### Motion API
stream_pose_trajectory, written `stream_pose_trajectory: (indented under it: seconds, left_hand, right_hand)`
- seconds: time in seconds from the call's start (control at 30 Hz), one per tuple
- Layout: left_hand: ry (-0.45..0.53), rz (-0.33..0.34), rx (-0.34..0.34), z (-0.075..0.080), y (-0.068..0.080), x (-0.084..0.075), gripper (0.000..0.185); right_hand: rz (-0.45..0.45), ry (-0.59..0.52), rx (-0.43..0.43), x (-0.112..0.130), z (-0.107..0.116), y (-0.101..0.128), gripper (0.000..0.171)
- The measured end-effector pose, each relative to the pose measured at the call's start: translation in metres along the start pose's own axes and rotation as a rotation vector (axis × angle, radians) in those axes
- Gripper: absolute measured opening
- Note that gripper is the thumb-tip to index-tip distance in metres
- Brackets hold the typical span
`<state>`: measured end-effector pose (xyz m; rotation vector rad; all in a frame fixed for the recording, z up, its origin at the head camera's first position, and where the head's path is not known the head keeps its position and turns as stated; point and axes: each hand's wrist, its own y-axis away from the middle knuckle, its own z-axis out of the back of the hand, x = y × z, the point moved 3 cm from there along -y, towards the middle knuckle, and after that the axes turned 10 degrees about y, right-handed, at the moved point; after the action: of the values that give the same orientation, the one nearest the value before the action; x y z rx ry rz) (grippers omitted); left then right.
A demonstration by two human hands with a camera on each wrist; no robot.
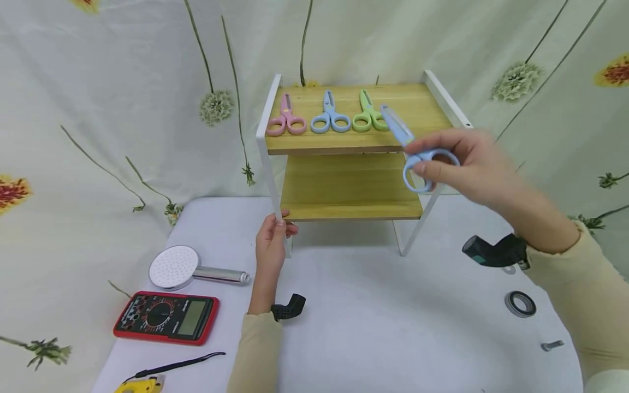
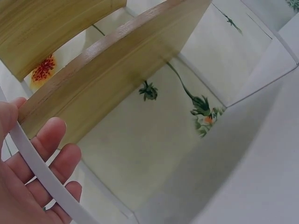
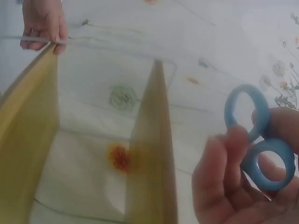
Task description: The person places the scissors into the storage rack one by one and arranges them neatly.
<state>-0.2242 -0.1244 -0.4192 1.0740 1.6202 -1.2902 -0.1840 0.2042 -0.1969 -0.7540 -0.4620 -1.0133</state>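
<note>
Right hand raised in front of the two-tier wooden shelf rack, level with the front edge of the top shelf at its right end. Fingers and thumb pinch the handle loops of a pair of blue scissors; blades closed, pointing up and left over the top shelf, slightly blurred. The right wrist view shows both blue loops against the fingertips, thumb in front.

Left hand at the rack's front left leg, a white metal upright. Fingers curl round it just below the lower shelf; the left wrist view shows the white bar crossing the palm with the fingers wrapped behind it. The rack stands on the white table.

Top shelf: three more scissors lying in a row, handles toward the front: pink scissors at left, light blue scissors in the middle, green scissors at right, just beside the held blades. Lower shelf shows bare wood.

On the table, left of the left arm: a round shower head with chrome handle, a red-cased multimeter in front of it, and a yellow tool with a black strap at the near edge. Right side: a grey ring and a small bolt, near the right sleeve. Flower-print cloth hangs behind.
</note>
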Motion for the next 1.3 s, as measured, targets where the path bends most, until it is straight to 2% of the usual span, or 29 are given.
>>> stream_pose_trajectory:
  seconds: [0.1,0.2,0.3,0.37,0.6,0.77,1.0,1.13,1.3]
  left_hand:
    - [0.009,-0.006,0.0,0.001,-0.002,-0.001,0.028]
    - [0.017,-0.005,-0.005,0.001,-0.003,-0.002,0.028]
    - [0.029,-0.005,-0.005,0.001,-0.003,-0.002,0.028]
    - [0.039,-0.006,-0.004,0.001,-0.004,-0.002,0.028]
    - [0.052,0.018,-0.006,-0.002,-0.003,-0.002,0.028]
    - [0.029,0.013,0.004,-0.003,-0.001,-0.003,0.028]
    - [0.025,-0.002,0.005,-0.002,-0.002,-0.004,0.028]
    - [0.035,0.001,0.004,0.0,-0.002,-0.003,0.028]
    - [0.032,0.025,-0.002,0.002,-0.001,0.001,0.028]
  right_hand:
    - [-0.087,0.172,-0.059,0.008,0.013,-0.022,0.027]
    - [-0.139,0.413,-0.081,0.013,0.019,-0.044,0.035]
    - [-0.13,0.625,-0.077,0.013,0.016,-0.064,0.04]
    - [-0.115,0.704,-0.068,0.012,0.014,-0.075,0.042]
    - [-0.128,0.779,-0.05,0.004,0.01,-0.095,0.045]
    - [-0.156,0.782,-0.042,0.001,0.01,-0.097,0.046]
    - [-0.15,0.787,-0.051,0.002,0.007,-0.096,0.045]
    - [-0.177,0.877,-0.058,0.0,0.003,-0.093,0.044]
    - [-0.218,0.975,-0.017,-0.003,-0.001,-0.092,0.043]
